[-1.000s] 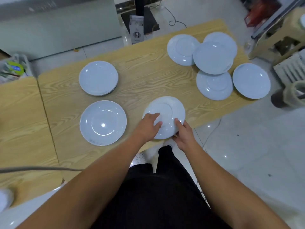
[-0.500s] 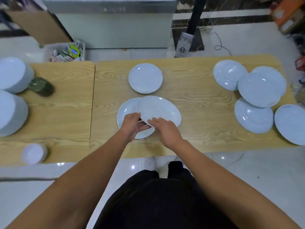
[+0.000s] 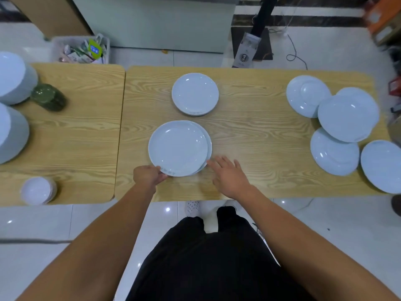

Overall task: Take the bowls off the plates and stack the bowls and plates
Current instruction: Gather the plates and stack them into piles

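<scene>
A white plate (image 3: 178, 147) lies on top of another plate (image 3: 209, 146), slightly off to its left, near the front of the wooden table (image 3: 256, 135). My left hand (image 3: 148, 175) grips the top plate's near edge. My right hand (image 3: 230, 174) hovers open just right of the pair, fingers spread, holding nothing. A second small stack of plates (image 3: 195, 93) sits behind them. Several white plates lie overlapping at the right end of the table (image 3: 347, 118). A small white bowl stack (image 3: 38, 190) stands on the left table.
The left table (image 3: 76, 131) carries two tall stacks of white dishes (image 3: 13, 77) at its left edge and a dark green jar (image 3: 48, 97). A bin with rubbish (image 3: 83, 51) and a black stand with cables (image 3: 258, 27) are on the floor behind.
The plate that both hands carried tilted has been set down on the near plate. My right hand has let go and opened; my left hand still grips the rim.
</scene>
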